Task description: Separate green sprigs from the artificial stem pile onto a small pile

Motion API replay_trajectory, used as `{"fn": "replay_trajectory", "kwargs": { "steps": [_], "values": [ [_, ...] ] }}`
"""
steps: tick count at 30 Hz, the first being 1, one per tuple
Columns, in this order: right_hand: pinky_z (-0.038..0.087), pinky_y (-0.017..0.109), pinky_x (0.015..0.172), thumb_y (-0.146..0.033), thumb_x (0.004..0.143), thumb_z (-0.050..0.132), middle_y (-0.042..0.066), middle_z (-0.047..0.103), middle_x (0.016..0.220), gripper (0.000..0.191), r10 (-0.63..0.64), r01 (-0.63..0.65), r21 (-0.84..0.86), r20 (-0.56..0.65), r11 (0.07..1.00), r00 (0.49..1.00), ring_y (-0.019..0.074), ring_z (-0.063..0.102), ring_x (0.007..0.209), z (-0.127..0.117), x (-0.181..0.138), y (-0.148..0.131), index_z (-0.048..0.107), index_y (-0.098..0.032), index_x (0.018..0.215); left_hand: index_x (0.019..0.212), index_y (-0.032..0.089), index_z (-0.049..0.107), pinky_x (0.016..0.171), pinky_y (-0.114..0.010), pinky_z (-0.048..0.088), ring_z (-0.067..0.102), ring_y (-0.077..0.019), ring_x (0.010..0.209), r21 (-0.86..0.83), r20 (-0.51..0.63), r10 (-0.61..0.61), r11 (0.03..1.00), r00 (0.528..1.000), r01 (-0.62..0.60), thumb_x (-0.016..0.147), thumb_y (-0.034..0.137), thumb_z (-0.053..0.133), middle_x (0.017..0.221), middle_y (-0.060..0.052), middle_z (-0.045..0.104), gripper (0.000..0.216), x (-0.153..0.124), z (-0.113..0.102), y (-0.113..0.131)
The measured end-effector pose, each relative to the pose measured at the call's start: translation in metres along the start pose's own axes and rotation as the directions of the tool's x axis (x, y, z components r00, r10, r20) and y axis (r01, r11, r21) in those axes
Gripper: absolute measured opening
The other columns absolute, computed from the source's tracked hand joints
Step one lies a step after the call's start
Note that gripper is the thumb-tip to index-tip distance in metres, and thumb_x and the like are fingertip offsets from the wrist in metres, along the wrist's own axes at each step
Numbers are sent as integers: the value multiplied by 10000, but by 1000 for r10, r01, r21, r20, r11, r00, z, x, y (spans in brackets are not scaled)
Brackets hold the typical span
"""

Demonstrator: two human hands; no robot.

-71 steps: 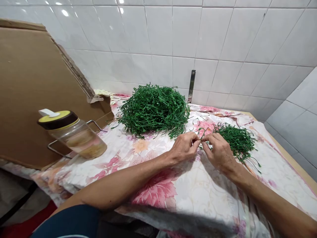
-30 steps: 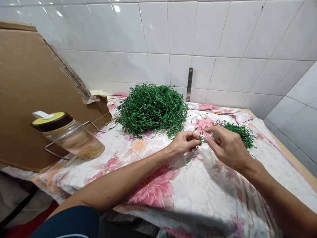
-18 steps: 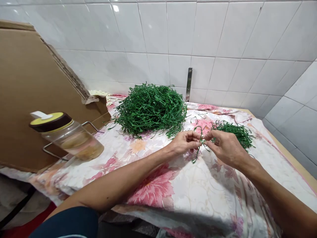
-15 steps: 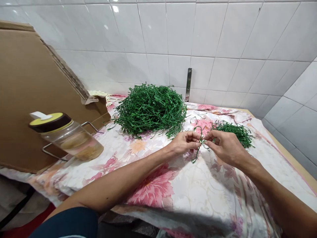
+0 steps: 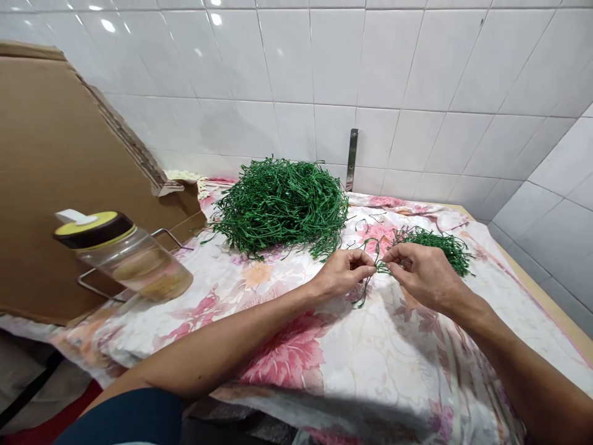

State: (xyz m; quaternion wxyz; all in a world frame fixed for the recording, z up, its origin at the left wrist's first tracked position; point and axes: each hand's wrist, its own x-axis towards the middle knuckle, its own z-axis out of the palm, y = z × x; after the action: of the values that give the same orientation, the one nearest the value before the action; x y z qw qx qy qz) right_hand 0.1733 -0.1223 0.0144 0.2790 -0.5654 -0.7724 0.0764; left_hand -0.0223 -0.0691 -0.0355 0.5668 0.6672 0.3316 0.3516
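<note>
Between my fingertips is a small bunch of thin green cords (image 5: 362, 293), with loose ends hanging below and curling up above. My left hand (image 5: 347, 269) pinches it from the left, thumb and forefinger together. From the right, my right hand (image 5: 419, 269) pinches strands of the same bunch, its fingertips a short way from the left ones. A large tangled heap of green cords (image 5: 282, 207) lies behind my left hand. Just beyond my right hand sits a smaller pile of green cords (image 5: 445, 247), partly hidden by that hand.
A clear bottle (image 5: 139, 262) with a yellow and dark lid stands at the left, beside a large cardboard box (image 5: 55, 185). A floral cloth (image 5: 370, 358) covers the table. Behind it is a white tiled wall (image 5: 287, 55) with a metal bracket (image 5: 353, 159).
My left fingertips have shifted slightly on the cords, the thumb and forefinger now closer together. The right hand has barely moved, and the piles look the same.
</note>
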Motion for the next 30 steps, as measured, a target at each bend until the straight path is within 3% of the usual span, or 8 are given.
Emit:
{"fn": "replay_trajectory", "kwargs": {
  "steps": [4,10,14,17,24,30],
  "values": [
    [411,268,646,-236,868,588,2,731,791,159,-15,15,17,6,1000,1000,144,581,644,-1,0,1,745,-209,858,773,139,655,530,-237,346,466,-82,531,-21,-10,3,1000,1000,-3,778,356,735,611,8,563,231,-2,1,3],
    [380,258,573,-352,901,589,-10,665,667,255,3,-28,140,177,990,984,131,533,594,-4,4,3,746,-193,779,792,124,667,536,-236,336,465,-84,550,-59,8,19,998,1000,-19,776,400,746,624,2,561,288,-4,2,5],
    [387,258,577,-395,895,599,1,670,694,275,17,-74,229,243,971,970,140,547,627,-3,8,7,753,-183,812,797,121,665,543,-235,332,464,-81,561,-61,10,29,998,1000,-28,789,370,732,657,-2,561,258,-3,2,4],
    [388,254,583,-385,879,615,1,671,696,249,19,-73,240,221,968,975,137,548,630,0,8,10,739,-183,800,795,117,663,552,-237,339,471,-85,572,-63,14,28,998,1000,-27,787,379,735,670,-8,570,272,-3,2,4],
    [361,252,586,-298,848,603,-6,638,687,162,-28,22,70,91,997,995,128,513,602,8,3,0,683,-189,759,782,126,633,551,-223,331,465,-85,586,16,-1,52,999,999,-52,778,492,760,672,2,559,387,-2,1,3],
    [333,249,529,-290,813,579,-23,596,587,155,106,-119,78,145,990,984,130,495,535,15,2,-4,686,-193,757,785,117,671,541,-223,327,461,-97,587,101,-17,60,993,998,-58,821,481,708,654,-9,565,368,0,0,0]
  ]
}}
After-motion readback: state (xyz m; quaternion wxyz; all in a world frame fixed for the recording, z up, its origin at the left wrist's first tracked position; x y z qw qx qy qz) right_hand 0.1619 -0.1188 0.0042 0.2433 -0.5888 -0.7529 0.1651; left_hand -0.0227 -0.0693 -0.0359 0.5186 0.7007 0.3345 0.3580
